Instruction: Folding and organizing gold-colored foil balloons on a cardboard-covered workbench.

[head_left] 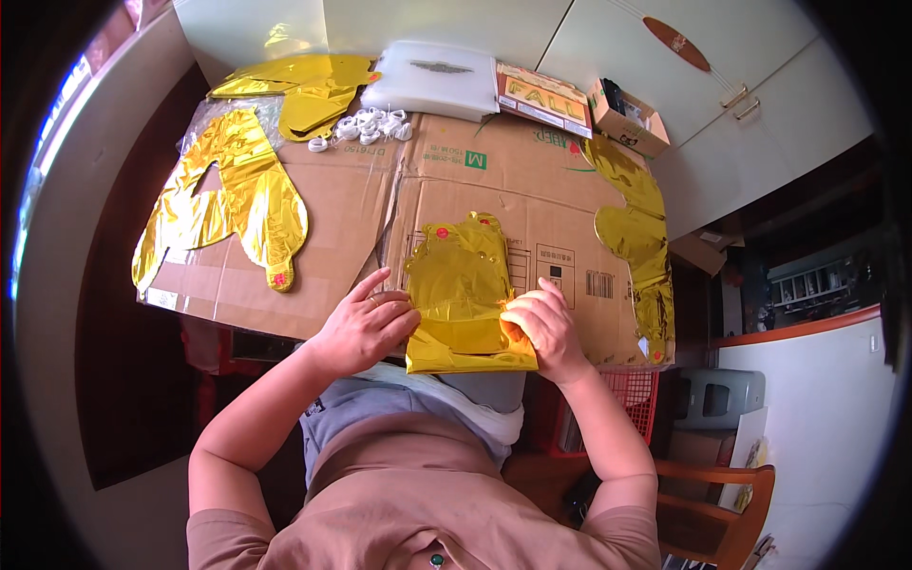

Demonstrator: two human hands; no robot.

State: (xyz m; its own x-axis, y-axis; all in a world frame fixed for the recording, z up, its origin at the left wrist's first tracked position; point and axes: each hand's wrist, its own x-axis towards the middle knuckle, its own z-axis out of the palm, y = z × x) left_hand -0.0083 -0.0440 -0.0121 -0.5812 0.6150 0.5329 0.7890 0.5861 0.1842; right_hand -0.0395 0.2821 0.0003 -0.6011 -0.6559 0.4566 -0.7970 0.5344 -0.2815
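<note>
A gold foil balloon (458, 285), partly folded over on itself, lies at the table's near edge in front of me. Its near end forms a flat folded band, and red dots mark its far tips. My left hand (366, 323), with a ring on one finger, is closed on the left edge of the foil, its index finger raised. At the opposite edge, my right hand (546, 328) pinches the foil between thumb and fingers. An A-shaped gold foil balloon (266, 204) lies flat to the left. Another flat gold foil balloon (651, 252) runs along the right edge.
Flattened cardboard (351, 204) covers the table. Along the back sit more gold foil (328, 100), a heap of white ribbon coils (366, 125), a stack of clear plastic bags (432, 81), a printed flat package (541, 100) and a small open box (629, 119). A wooden chair (750, 513) stands at right.
</note>
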